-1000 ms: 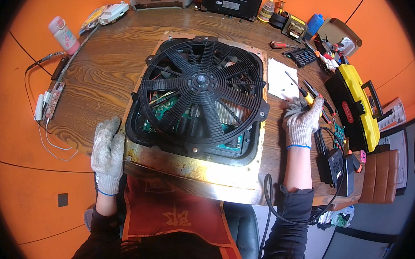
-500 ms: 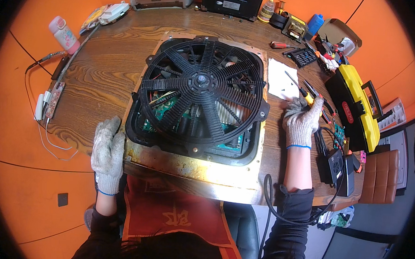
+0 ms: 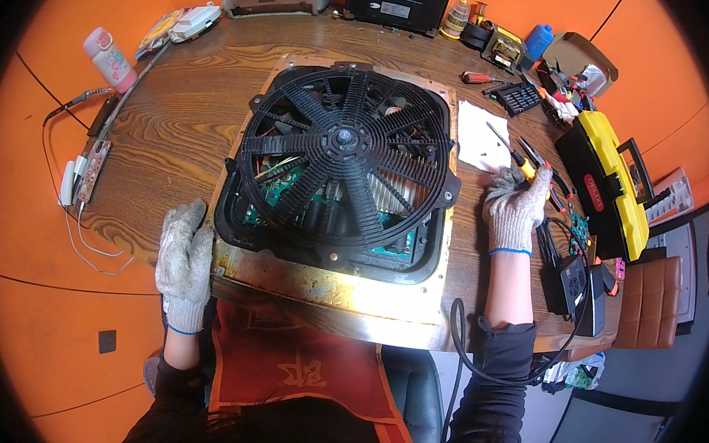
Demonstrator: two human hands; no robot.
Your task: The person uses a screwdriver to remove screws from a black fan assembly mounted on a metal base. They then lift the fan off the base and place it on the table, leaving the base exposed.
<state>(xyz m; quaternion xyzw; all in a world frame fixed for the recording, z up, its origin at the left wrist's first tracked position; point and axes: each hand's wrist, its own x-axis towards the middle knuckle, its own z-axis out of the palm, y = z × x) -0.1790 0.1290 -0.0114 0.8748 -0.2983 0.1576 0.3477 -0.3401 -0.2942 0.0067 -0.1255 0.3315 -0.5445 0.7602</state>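
Grey knit gloves with blue cuffs on both hands. Compared with the frames from a second and half a second back, nothing has shifted: hands, fan unit and tools sit in the same places. Reads as a pause, with the work on the fan unit neither advanced nor undone.

Left hand [image 3: 184, 262]: laid flat, fingers together and extended, palm down on the desk [image 3: 175, 132], touching the lower left corner of the metal plate [image 3: 326, 300]. Grips nothing. Forearm comes up straight from the lower edge, wrist level.

Right hand [image 3: 515, 212]: just off the plate's right edge, fingers curled over the handle of a yellow-and-black screwdriver [image 3: 518, 156] lying on the desk; whether the grip is closed on it, cannot tell. Forearm runs up beside the plate, dark sleeve pushed back.

Black fan unit [image 3: 343, 169]: round grille with radial blades in a squarish frame, centred on the plate, between the two hands. Green circuit boards show through the blades.

Right of the plate: white paper sheet [image 3: 479, 136], further out a yellow-and-black toolbox [image 3: 609, 183]. Left of the plate, well apart: pink bottle [image 3: 110, 58] and white cables [image 3: 79, 207].
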